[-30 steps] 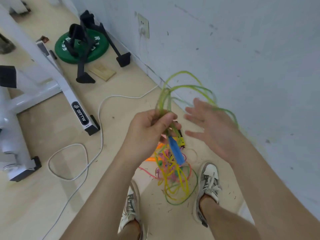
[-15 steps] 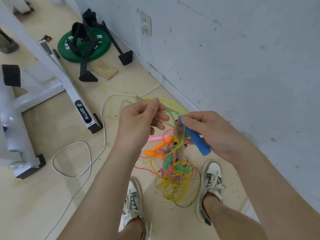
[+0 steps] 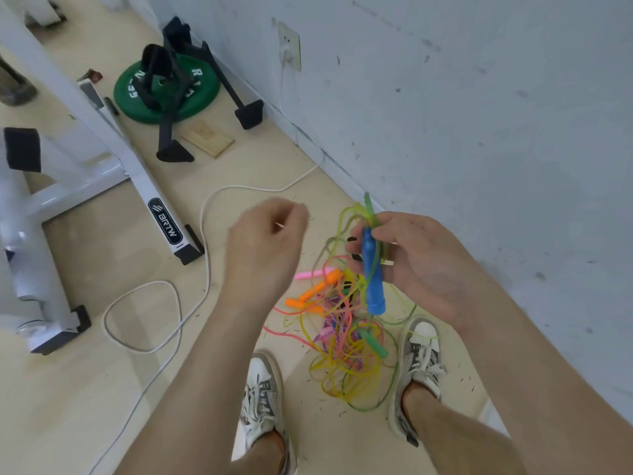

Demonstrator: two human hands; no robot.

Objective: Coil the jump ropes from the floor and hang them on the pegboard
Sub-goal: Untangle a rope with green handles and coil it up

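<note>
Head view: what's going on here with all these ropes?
A person stands over a tangle of coloured jump ropes on the floor between their shoes. The right hand grips a blue handle together with yellow-green rope loops. The left hand is beside it, fingers curled and blurred; whether it pinches rope is unclear. No pegboard is in view.

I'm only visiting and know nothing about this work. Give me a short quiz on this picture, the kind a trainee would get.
1. True or false: the right hand grips a blue jump-rope handle.
2. The tangle of jump ropes lies: A) on the floor between the shoes; B) on a table; C) on a pegboard.
3. Fill in: the white cable is plugged into a wall ____.
Key: 1 true; 2 A; 3 socket.
</note>
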